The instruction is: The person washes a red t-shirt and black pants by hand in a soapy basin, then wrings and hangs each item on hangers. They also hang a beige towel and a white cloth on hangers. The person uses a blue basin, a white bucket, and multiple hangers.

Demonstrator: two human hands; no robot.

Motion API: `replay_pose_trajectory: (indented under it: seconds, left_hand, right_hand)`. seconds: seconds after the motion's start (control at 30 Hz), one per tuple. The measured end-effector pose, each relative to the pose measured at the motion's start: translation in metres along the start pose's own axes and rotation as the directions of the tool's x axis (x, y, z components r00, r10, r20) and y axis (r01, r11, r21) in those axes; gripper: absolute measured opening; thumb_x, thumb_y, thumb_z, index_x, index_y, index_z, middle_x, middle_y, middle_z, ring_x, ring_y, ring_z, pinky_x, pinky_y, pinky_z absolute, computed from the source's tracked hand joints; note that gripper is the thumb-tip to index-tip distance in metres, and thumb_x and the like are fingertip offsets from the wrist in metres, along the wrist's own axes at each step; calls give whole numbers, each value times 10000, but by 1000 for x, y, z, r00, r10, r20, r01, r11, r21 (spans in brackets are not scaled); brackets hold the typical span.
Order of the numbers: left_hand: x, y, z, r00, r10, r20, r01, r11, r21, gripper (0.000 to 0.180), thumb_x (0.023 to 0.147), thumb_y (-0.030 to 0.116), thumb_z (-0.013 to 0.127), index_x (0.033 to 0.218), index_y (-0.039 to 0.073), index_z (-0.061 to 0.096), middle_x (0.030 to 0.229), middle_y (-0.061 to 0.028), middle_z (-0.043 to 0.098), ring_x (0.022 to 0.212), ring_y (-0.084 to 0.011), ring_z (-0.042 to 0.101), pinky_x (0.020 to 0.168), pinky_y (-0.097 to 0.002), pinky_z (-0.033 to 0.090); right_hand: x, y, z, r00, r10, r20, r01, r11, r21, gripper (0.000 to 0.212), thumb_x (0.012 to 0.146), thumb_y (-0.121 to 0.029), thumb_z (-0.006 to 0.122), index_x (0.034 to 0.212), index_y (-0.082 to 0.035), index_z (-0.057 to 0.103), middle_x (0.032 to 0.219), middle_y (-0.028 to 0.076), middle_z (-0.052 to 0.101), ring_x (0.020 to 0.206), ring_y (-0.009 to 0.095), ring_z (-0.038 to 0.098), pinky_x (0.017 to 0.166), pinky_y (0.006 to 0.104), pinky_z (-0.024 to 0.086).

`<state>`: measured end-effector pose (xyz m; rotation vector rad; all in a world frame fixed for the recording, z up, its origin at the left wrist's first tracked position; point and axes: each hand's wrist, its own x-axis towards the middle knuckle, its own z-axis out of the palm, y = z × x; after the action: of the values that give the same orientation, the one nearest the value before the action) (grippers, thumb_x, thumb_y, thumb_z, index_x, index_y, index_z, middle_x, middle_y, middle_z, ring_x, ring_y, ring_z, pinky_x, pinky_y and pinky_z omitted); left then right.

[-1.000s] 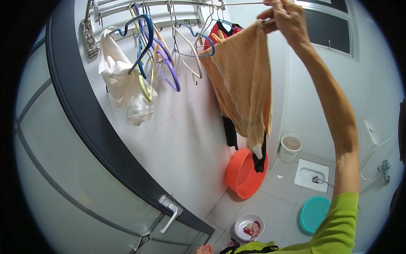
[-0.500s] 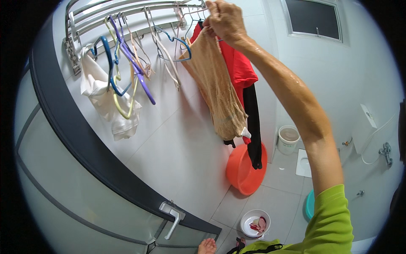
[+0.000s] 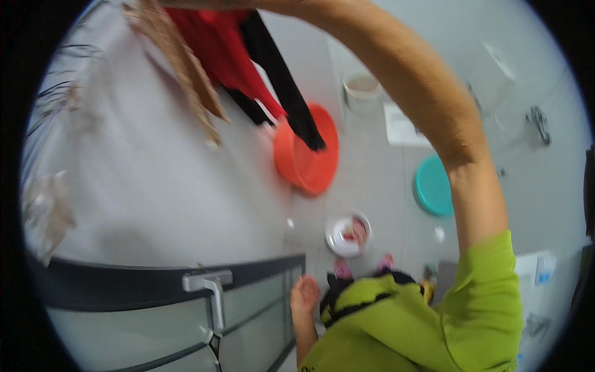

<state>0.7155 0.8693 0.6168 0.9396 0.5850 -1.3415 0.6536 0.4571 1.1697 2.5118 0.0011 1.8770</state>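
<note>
My right arm stretches up and across the top of the view. Its hand [image 3: 207, 3] is cut off by the upper edge, beside the hanging clothes, and its fingers do not show. A tan cloth garment [image 3: 180, 65] hangs there, next to a red garment [image 3: 229, 53] and a long black piece of clothing [image 3: 285, 84]. The black piece reaches down in front of an orange basin [image 3: 285, 152]. Low down, near the door's edge, my left hand [image 3: 305, 295] is empty, its fingers loosely apart and a little blurred.
A white bowl [image 3: 334, 239] with pink and red cloth stands on the tiled floor by my feet. Farther off are a teal basin [image 3: 432, 186], a white bucket [image 3: 361, 90] and a wall tap [image 3: 539, 124]. The glass door with its handle [image 3: 217, 304] stands at lower left.
My view has tilted down, so the rack and my right hand have shifted to the upper edge. More of my left forearm, the floor and my feet now shows.
</note>
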Motion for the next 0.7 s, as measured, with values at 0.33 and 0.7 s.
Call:
replay_pose_trajectory:
  seconds: [0.33, 0.7]
  left_hand:
    - [5, -26, 27, 978, -23, -209, 106, 912, 397, 244, 997, 300, 573, 999, 79, 675, 947, -69, 711, 869, -190, 660, 777, -352, 515]
    - [138, -166, -44, 852, -270, -449, 505, 652, 565, 375, 1033, 331, 522, 1175, -3, 615, 1094, -145, 685, 940, -234, 663, 814, -356, 523]
  right_hand:
    - [-546, 37, -24, 69, 996, 60, -864, 89, -495, 222, 892, -211, 577, 875, 4, 628, 885, 237, 671, 797, 430, 638, 687, 527, 480]
    - [-991, -129, 167, -291, 743, 603, -863, 68, -500, 235, 843, -59, 587, 1060, 21, 625, 927, 232, 671, 877, 427, 653, 770, 506, 519]
